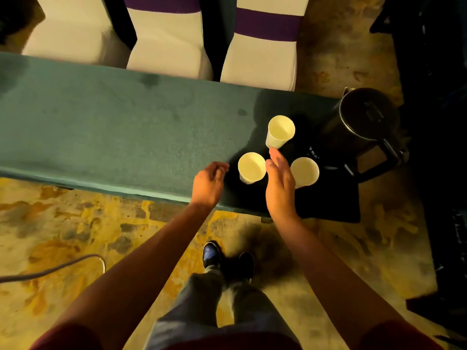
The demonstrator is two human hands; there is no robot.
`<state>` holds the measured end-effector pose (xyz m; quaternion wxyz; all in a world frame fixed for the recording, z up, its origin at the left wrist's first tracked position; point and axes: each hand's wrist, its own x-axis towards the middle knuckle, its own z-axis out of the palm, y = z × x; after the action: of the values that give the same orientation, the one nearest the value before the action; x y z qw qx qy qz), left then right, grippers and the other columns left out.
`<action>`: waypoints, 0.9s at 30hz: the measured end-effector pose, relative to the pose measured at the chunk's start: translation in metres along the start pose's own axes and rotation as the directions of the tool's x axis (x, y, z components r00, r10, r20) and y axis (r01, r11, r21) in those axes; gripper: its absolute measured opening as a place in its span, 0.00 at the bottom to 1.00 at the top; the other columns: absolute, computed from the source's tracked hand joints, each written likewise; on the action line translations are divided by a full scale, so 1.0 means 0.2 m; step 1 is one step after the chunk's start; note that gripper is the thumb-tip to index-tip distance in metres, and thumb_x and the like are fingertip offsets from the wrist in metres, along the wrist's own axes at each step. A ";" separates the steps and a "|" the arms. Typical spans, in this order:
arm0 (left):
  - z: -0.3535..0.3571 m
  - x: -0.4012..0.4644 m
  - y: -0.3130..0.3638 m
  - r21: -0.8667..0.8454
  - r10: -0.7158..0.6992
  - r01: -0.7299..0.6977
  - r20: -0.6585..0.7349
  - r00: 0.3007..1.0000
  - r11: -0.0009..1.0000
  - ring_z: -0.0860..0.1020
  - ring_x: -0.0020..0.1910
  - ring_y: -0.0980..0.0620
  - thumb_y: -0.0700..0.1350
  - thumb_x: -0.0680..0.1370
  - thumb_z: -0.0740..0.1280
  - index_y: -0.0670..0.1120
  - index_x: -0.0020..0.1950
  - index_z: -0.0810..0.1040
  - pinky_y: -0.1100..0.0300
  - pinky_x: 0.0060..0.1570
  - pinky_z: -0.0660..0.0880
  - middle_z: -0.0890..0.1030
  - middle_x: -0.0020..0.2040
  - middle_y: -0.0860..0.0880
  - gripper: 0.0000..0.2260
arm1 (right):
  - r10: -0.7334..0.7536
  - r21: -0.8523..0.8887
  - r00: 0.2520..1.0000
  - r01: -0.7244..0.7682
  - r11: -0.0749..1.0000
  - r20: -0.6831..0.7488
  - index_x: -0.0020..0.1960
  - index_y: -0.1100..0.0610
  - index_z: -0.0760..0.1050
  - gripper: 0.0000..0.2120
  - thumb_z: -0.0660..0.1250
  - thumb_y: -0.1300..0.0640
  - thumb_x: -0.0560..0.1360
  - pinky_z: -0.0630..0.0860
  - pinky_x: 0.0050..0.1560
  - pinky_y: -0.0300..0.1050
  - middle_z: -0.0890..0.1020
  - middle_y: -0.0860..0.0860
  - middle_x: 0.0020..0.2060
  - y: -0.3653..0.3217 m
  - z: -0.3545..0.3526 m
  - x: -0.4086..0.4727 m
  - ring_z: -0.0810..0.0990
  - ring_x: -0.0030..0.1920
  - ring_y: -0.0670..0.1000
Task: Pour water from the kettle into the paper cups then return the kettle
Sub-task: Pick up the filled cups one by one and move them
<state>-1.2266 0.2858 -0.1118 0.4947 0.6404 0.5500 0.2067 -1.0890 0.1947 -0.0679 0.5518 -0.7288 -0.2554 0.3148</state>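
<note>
A long table under a green cloth runs across the view. Three white-covered chairs stand along its far side, two of them banded in purple. The floor below is mottled yellow and brown, and a grey cable curls across it at the left. The person's legs and dark shoes show beneath the table's near edge.

At the table's right end lies a black mat, hanging a little over the near edge. The kettle stands upright on the mat's far right part, dark, with its lid on and its handle turned toward the near right. No hand touches it.

Three paper cups stand upright on the mat to the left of the kettle, in a triangle: the far cup, the left cup and the right cup. Whether they hold water cannot be told.

The right hand reaches out between the left and right cups, fingers straight and relaxed, grasping nothing; its fingertips lie just beside the far cup's base, and contact cannot be told. The left hand hovers over the cloth just left of the left cup, fingers loosely curled and empty, apart from the cup.
</note>
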 end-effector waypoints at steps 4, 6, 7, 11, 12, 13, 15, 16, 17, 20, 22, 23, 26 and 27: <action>0.07 0.04 -0.05 -0.150 -0.069 0.062 -0.047 0.996 0.987 0.83 0.53 0.42 0.35 0.82 0.58 0.39 0.56 0.81 0.47 0.56 0.78 0.85 0.51 0.40 0.13 | 0.008 -0.007 1.000 -0.008 1.000 -0.004 0.79 0.58 0.67 0.30 0.57 0.46 0.80 0.65 0.78 0.47 0.72 0.53 0.77 0.10 0.08 0.02 0.69 0.77 0.49; 0.09 0.04 -0.07 -0.234 -0.104 0.093 -0.036 0.994 0.968 0.82 0.52 0.42 0.33 0.81 0.56 0.39 0.56 0.81 0.50 0.54 0.79 0.84 0.51 0.41 0.15 | 0.011 0.051 0.999 -0.008 0.999 -0.051 0.78 0.58 0.68 0.29 0.58 0.47 0.80 0.67 0.78 0.49 0.73 0.53 0.76 0.15 0.09 0.03 0.70 0.76 0.49; 0.09 0.04 -0.07 -0.269 -0.100 0.089 -0.030 0.995 0.959 0.82 0.52 0.43 0.32 0.80 0.55 0.38 0.56 0.81 0.54 0.52 0.79 0.84 0.50 0.41 0.16 | -0.005 0.078 0.997 0.011 0.997 -0.081 0.78 0.58 0.69 0.28 0.58 0.47 0.80 0.68 0.77 0.50 0.74 0.53 0.75 0.17 0.10 0.04 0.72 0.75 0.49; 0.14 0.06 -0.12 -0.348 -0.124 0.119 0.010 0.992 0.930 0.82 0.51 0.42 0.30 0.79 0.52 0.36 0.57 0.81 0.52 0.51 0.78 0.84 0.52 0.38 0.18 | -0.042 0.094 0.991 0.054 0.994 -0.126 0.74 0.57 0.72 0.27 0.57 0.44 0.80 0.72 0.74 0.54 0.78 0.54 0.71 0.26 0.16 0.10 0.75 0.72 0.51; 0.14 0.07 -0.13 -0.355 -0.112 0.111 0.017 0.994 0.928 0.82 0.51 0.42 0.30 0.80 0.52 0.37 0.57 0.81 0.51 0.52 0.79 0.84 0.53 0.38 0.18 | -0.035 0.127 0.989 0.054 0.990 -0.146 0.74 0.58 0.72 0.28 0.57 0.45 0.80 0.73 0.73 0.55 0.80 0.54 0.70 0.28 0.18 0.12 0.76 0.71 0.51; 0.14 0.08 -0.14 -0.363 -0.102 0.106 0.032 0.994 0.926 0.82 0.51 0.42 0.30 0.80 0.52 0.38 0.57 0.81 0.50 0.52 0.79 0.84 0.54 0.39 0.18 | -0.021 0.164 0.987 0.048 0.985 -0.158 0.73 0.58 0.73 0.28 0.57 0.45 0.79 0.74 0.72 0.54 0.81 0.54 0.68 0.31 0.20 0.13 0.77 0.70 0.51; 0.15 0.10 -0.16 -0.376 -0.103 0.118 0.059 0.993 0.919 0.83 0.53 0.41 0.31 0.80 0.53 0.36 0.59 0.81 0.50 0.54 0.80 0.84 0.55 0.39 0.18 | -0.003 0.222 0.988 0.039 0.974 -0.157 0.71 0.59 0.76 0.27 0.57 0.46 0.78 0.76 0.69 0.52 0.83 0.54 0.65 0.34 0.22 0.16 0.80 0.67 0.52; 0.16 0.11 -0.17 -0.373 -0.098 0.120 0.078 0.992 0.920 0.83 0.54 0.41 0.31 0.79 0.53 0.36 0.61 0.81 0.49 0.54 0.80 0.84 0.56 0.39 0.19 | 0.000 0.244 0.988 0.039 0.969 -0.156 0.69 0.60 0.77 0.27 0.57 0.47 0.78 0.77 0.67 0.50 0.84 0.55 0.64 0.36 0.23 0.18 0.81 0.66 0.53; 0.17 0.12 -0.17 -0.367 -0.090 0.119 0.096 0.991 0.922 0.83 0.54 0.41 0.32 0.79 0.53 0.37 0.61 0.81 0.50 0.55 0.80 0.84 0.57 0.39 0.19 | 0.004 0.266 0.988 0.037 0.963 -0.151 0.68 0.60 0.78 0.26 0.57 0.48 0.77 0.78 0.66 0.49 0.85 0.56 0.62 0.37 0.24 0.19 0.81 0.64 0.53; 0.17 0.12 -0.16 -0.370 -0.080 0.121 0.123 0.989 0.921 0.84 0.52 0.46 0.35 0.75 0.54 0.42 0.59 0.83 0.54 0.54 0.80 0.86 0.53 0.43 0.21 | 0.046 0.315 0.988 0.004 0.949 -0.149 0.61 0.64 0.80 0.21 0.56 0.55 0.77 0.79 0.59 0.46 0.85 0.60 0.56 0.39 0.28 0.23 0.83 0.58 0.52; 0.17 0.13 -0.15 -0.385 -0.074 0.122 0.137 0.988 0.915 0.85 0.49 0.48 0.37 0.74 0.55 0.47 0.56 0.84 0.57 0.52 0.81 0.87 0.50 0.45 0.21 | 0.092 0.326 0.977 -0.024 0.945 -0.194 0.54 0.61 0.82 0.18 0.55 0.59 0.75 0.79 0.54 0.42 0.86 0.57 0.49 0.40 0.29 0.25 0.84 0.51 0.47; 0.17 0.14 -0.15 -0.392 -0.085 0.136 0.145 0.986 0.910 0.85 0.49 0.48 0.38 0.73 0.55 0.47 0.56 0.84 0.57 0.52 0.81 0.87 0.49 0.45 0.21 | 0.105 0.328 0.970 -0.028 0.944 -0.218 0.51 0.57 0.82 0.17 0.55 0.60 0.74 0.78 0.50 0.38 0.85 0.53 0.46 0.40 0.29 0.26 0.84 0.47 0.42; 0.18 0.16 -0.15 -0.440 -0.122 0.180 0.158 0.980 0.880 0.85 0.50 0.48 0.38 0.74 0.55 0.50 0.54 0.84 0.55 0.53 0.81 0.87 0.49 0.46 0.20 | 0.067 0.324 0.977 0.002 0.946 -0.201 0.46 0.52 0.81 0.17 0.53 0.61 0.73 0.78 0.47 0.38 0.85 0.48 0.42 0.36 0.28 0.30 0.83 0.43 0.41; 0.19 0.16 -0.14 -0.462 -0.125 0.184 0.155 0.980 0.868 0.85 0.49 0.48 0.38 0.74 0.55 0.51 0.53 0.84 0.56 0.53 0.81 0.88 0.48 0.48 0.20 | 0.047 0.323 0.981 0.017 0.946 -0.187 0.45 0.53 0.81 0.18 0.53 0.61 0.73 0.79 0.46 0.38 0.86 0.45 0.40 0.35 0.27 0.30 0.84 0.43 0.42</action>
<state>-1.2008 0.2973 -0.1616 0.6834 0.4650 0.5014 0.2557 -1.0866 0.2550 -0.1556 0.6835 -0.6574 -0.1402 0.2846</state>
